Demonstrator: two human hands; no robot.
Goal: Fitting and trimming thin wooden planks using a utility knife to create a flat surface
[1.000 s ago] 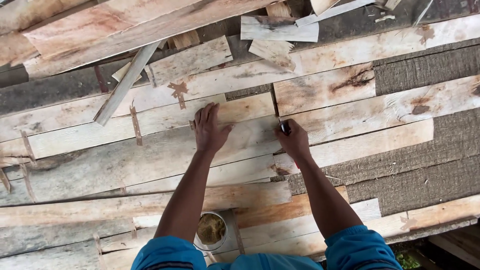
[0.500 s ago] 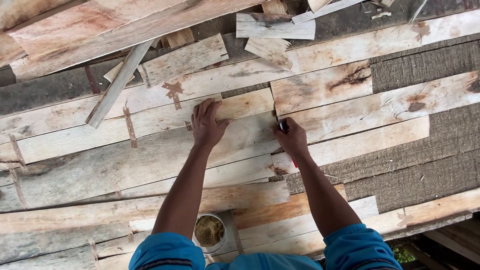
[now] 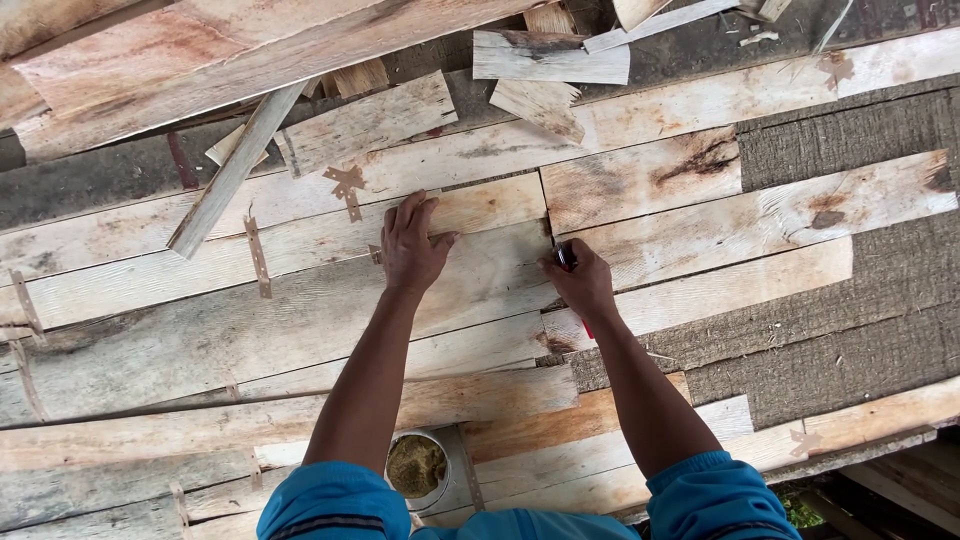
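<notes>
My left hand (image 3: 412,245) lies flat, fingers together, on a long pale wooden plank (image 3: 300,310) that runs across the middle. My right hand (image 3: 578,282) is closed around a thin red and dark pen-like tool (image 3: 566,258), its tip at the right end of that plank, where it meets a shorter board (image 3: 640,180). Both forearms reach up from blue sleeves (image 3: 330,505) at the bottom.
Rough planks and offcuts cover the whole surface. A narrow loose strip (image 3: 235,170) lies diagonally at upper left, short scraps (image 3: 550,60) at the top. Dark rough-sawn boards (image 3: 850,330) lie at right. A small round tin (image 3: 417,467) with brownish contents sits between my arms.
Both hands have stayed on the plank. The right hand with the tool has slid slightly down along the plank's end. The view has shifted a little.
</notes>
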